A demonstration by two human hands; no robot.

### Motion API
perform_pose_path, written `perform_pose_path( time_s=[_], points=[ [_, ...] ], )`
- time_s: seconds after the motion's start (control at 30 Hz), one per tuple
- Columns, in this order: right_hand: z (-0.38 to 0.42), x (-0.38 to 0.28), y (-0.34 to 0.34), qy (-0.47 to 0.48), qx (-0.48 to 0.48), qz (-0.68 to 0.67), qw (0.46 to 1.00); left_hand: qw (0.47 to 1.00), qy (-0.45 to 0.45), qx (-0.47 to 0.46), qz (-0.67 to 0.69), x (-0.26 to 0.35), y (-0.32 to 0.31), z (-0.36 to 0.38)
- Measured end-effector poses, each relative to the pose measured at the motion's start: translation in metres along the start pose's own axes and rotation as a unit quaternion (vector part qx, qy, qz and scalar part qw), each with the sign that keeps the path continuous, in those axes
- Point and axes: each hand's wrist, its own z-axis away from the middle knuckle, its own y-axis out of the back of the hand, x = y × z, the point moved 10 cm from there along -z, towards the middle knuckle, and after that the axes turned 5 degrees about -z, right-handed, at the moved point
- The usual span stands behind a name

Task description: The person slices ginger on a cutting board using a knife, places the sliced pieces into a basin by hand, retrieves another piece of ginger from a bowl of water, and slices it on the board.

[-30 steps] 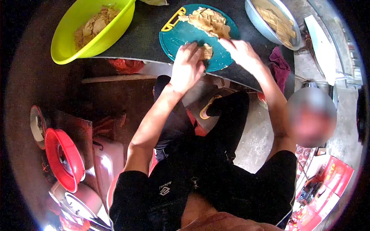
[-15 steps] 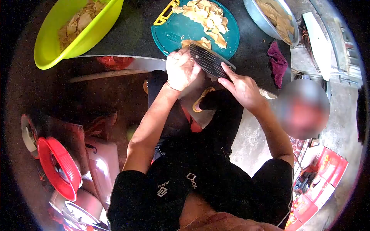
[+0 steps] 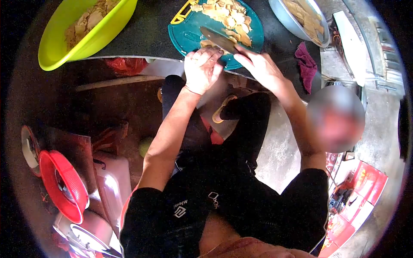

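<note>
My right hand (image 3: 262, 69) grips a broad-bladed kitchen knife (image 3: 218, 39), its blade pointing up and left over a round teal cutting board (image 3: 183, 41). Close to the blade, my left hand (image 3: 202, 69) has its fingers curled down on a pale yellow food piece (image 3: 208, 43) at the board's near edge. The fingers partly cover that piece, and I cannot make out its exact kind. A heap of thin, pale yellow slices (image 3: 228, 15) lies on the far side of the board, beyond the knife.
Left of the board stands a lime-green basin (image 3: 51, 53) holding more slices. A pale blue metal basin (image 3: 282, 21) with larger flat pieces stands on the right. A maroon cloth (image 3: 306, 69) lies on the dark table (image 3: 150, 38). Another person's blurred head (image 3: 336, 119) is to the right.
The knife has turned from a tilt with its dark, ridged side showing to a steeper angle over the board. My right hand has moved up and slightly left; my left hand stays near the edge.
</note>
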Motion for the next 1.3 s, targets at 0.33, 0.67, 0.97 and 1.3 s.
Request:
perform_pose_path(
  time_s=[0.33, 0.67, 0.97, 1.3],
  points=[
    [0.065, -0.012, 0.004, -0.012, 0.020, -0.002, 1.000, 1.000, 0.011, 0.005, 0.003, -0.006, -0.003, 0.005],
    [0.001, -0.010, -0.027, -0.055, -0.052, 0.000, 0.997, 0.999, 0.040, 0.023, 0.002, -0.016, -0.017, 0.008],
    [0.010, 0.001, -0.016, -0.071, -0.032, 0.010, 0.997, 0.998, 0.062, -0.003, 0.028, -0.024, -0.026, 0.014],
    [-0.025, 0.010, -0.004, -0.032, 0.021, -0.016, 0.999, 0.994, 0.063, -0.062, -0.064, -0.023, -0.040, 0.018]
  ],
)
